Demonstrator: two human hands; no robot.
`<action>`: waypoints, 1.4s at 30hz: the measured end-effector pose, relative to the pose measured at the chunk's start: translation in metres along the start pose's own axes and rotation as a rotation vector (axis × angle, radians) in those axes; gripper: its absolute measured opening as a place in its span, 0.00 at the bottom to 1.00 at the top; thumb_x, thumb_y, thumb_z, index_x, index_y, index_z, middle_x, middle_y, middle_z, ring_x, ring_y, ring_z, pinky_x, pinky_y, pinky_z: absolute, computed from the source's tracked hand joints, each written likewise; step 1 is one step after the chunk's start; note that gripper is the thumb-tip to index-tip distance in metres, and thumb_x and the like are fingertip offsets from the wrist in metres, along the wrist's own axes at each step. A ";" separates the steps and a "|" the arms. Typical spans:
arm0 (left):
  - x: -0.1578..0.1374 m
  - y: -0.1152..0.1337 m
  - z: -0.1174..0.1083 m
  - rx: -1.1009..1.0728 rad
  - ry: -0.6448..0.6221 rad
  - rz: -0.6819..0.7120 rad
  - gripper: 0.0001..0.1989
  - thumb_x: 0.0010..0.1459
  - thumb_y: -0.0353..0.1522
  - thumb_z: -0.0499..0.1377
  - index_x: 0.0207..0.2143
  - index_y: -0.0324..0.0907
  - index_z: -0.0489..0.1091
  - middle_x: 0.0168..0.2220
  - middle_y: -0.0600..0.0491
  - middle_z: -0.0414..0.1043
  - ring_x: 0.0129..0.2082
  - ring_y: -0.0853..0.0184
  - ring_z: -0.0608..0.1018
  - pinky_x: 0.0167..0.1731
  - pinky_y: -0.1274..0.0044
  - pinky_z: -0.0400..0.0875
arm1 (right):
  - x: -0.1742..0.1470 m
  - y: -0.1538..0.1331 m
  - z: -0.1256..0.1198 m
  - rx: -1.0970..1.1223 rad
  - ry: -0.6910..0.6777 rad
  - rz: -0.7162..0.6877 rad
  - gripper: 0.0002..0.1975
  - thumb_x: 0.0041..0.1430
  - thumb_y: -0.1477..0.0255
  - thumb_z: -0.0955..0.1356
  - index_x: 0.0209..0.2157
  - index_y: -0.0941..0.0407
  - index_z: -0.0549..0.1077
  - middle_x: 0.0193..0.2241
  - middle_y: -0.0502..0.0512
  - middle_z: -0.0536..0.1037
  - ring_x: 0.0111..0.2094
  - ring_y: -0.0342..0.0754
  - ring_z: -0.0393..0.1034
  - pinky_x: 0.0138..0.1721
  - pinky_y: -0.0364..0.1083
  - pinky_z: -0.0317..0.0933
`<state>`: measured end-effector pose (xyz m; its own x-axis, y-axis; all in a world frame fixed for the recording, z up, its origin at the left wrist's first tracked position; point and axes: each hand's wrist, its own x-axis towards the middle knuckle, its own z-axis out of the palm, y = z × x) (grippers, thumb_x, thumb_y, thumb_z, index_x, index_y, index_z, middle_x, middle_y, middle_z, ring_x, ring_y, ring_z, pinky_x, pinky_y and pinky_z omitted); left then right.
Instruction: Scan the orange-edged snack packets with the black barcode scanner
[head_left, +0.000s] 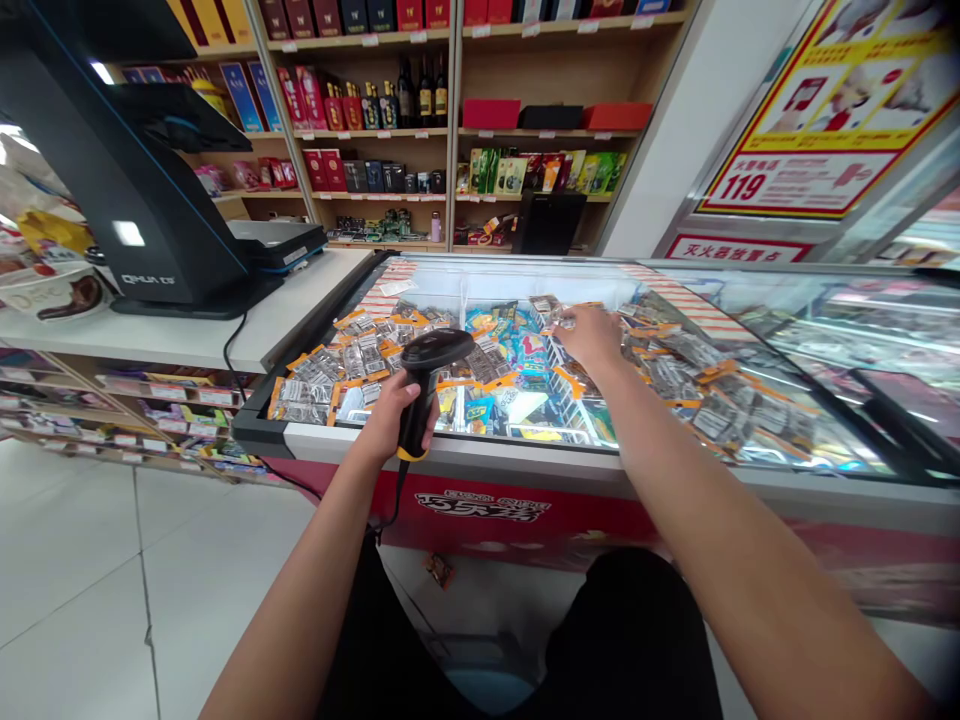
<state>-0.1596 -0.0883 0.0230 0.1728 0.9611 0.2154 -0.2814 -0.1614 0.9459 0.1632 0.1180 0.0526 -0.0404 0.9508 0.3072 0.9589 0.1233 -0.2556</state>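
Observation:
My left hand [394, 412] is wrapped round the handle of a black barcode scanner [436, 350], held upright at the front edge of the chest freezer. Its cable hangs down below my fist. My right hand [591, 335] reaches over the freezer's glass top, fingers closed on a small clear-and-orange packet [566, 322], which they partly cover. Many similar packets lie on the glass in two heaps: a left heap [360, 352] beside the scanner and a right heap [720, 400] beyond my right forearm.
Blue bags [517, 335] show in wire baskets inside the chest freezer [465, 455]. At left a dark checkout terminal [172, 240] stands on a white counter [247, 340]. One packet [439, 570] lies on the floor near my legs. Shelves [390, 135] of boxes and bottles line the back.

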 end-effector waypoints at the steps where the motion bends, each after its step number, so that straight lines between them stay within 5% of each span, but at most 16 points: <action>1: 0.000 0.000 0.000 0.004 -0.002 0.002 0.29 0.59 0.57 0.66 0.46 0.46 0.62 0.22 0.61 0.73 0.11 0.67 0.71 0.12 0.78 0.63 | 0.000 -0.001 0.002 0.039 0.023 0.043 0.19 0.74 0.69 0.70 0.59 0.62 0.85 0.56 0.77 0.85 0.61 0.73 0.78 0.66 0.68 0.66; 4: 0.000 0.000 0.000 0.011 -0.015 0.014 0.29 0.59 0.56 0.65 0.46 0.45 0.63 0.22 0.60 0.74 0.12 0.67 0.72 0.12 0.78 0.63 | -0.003 -0.011 0.004 0.222 0.060 0.116 0.13 0.68 0.77 0.73 0.51 0.61 0.86 0.49 0.70 0.89 0.54 0.64 0.83 0.61 0.57 0.72; 7: 0.001 -0.002 -0.001 -0.002 -0.039 0.027 0.28 0.60 0.56 0.65 0.47 0.45 0.63 0.21 0.61 0.74 0.11 0.68 0.70 0.12 0.78 0.64 | -0.006 -0.018 0.006 0.474 0.056 0.159 0.18 0.62 0.79 0.77 0.53 0.62 0.84 0.45 0.67 0.89 0.49 0.63 0.86 0.59 0.57 0.76; 12: 0.002 -0.004 -0.003 -0.017 -0.102 0.057 0.27 0.62 0.56 0.65 0.45 0.45 0.64 0.21 0.60 0.74 0.11 0.68 0.71 0.12 0.79 0.65 | -0.014 -0.030 0.010 0.886 0.044 0.222 0.26 0.60 0.76 0.78 0.60 0.59 0.79 0.46 0.63 0.89 0.46 0.60 0.87 0.52 0.58 0.82; 17: 0.001 -0.005 -0.003 -0.012 -0.164 0.026 0.28 0.61 0.56 0.68 0.44 0.45 0.64 0.22 0.58 0.76 0.11 0.67 0.73 0.12 0.79 0.66 | -0.032 -0.061 0.011 1.198 0.008 0.119 0.27 0.55 0.69 0.81 0.56 0.55 0.79 0.40 0.54 0.85 0.43 0.56 0.85 0.54 0.58 0.83; 24: 0.002 -0.007 -0.004 0.002 -0.187 0.006 0.28 0.62 0.56 0.68 0.46 0.44 0.66 0.22 0.57 0.77 0.11 0.66 0.74 0.12 0.79 0.68 | -0.058 -0.096 0.013 1.209 0.031 -0.016 0.30 0.54 0.63 0.80 0.57 0.54 0.78 0.36 0.51 0.77 0.41 0.55 0.81 0.53 0.59 0.83; 42: 0.002 -0.007 -0.009 0.024 -0.197 -0.022 0.26 0.63 0.54 0.67 0.47 0.44 0.67 0.24 0.57 0.77 0.13 0.66 0.75 0.15 0.78 0.68 | -0.062 -0.093 0.012 1.095 0.063 -0.005 0.29 0.53 0.60 0.80 0.56 0.52 0.78 0.38 0.53 0.77 0.41 0.55 0.78 0.45 0.56 0.82</action>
<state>-0.1654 -0.0836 0.0142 0.3609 0.9023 0.2359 -0.2538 -0.1484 0.9558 0.0726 0.0515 0.0462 0.0010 0.9371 0.3490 0.1889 0.3426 -0.9203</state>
